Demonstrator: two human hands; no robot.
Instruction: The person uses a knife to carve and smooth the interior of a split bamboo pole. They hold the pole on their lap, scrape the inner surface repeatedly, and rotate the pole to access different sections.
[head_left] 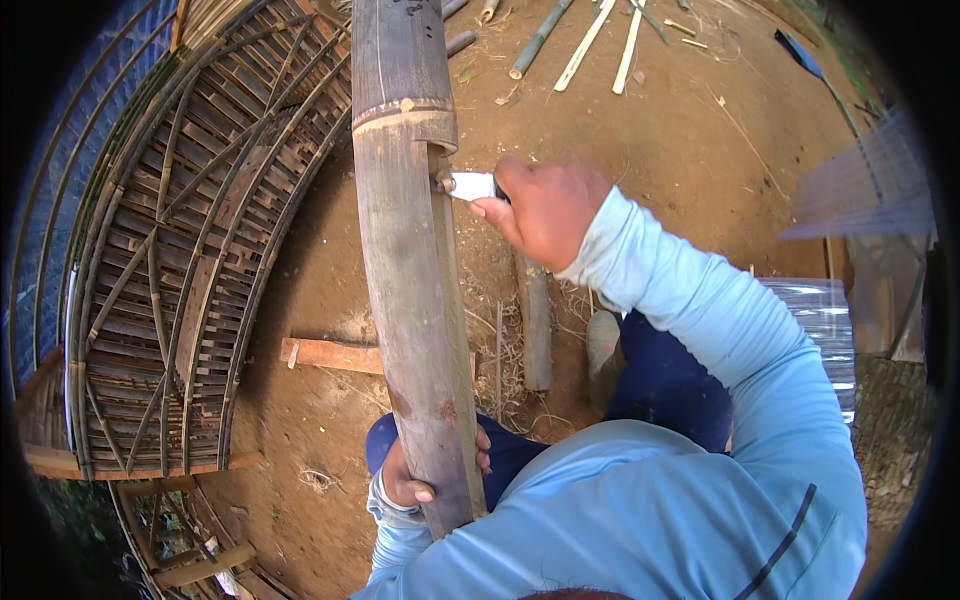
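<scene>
A thick grey-brown bamboo pole runs from the top of the view down to my lap. A long open cut runs along its right side, starting just below the ring of the joint. My left hand is wrapped round the pole's lower end, the thumb in front and fingertips showing on the far side. At the top of the cut is a knife, its bright blade pointing left with the tip at the notch. My right hand is closed on its dark handle, which is mostly hidden.
Slatted bamboo framework stands at the left. A short wooden board lies behind the pole, with a bamboo piece among shavings on the dirt floor. Split strips and a green bamboo length lie at the far side.
</scene>
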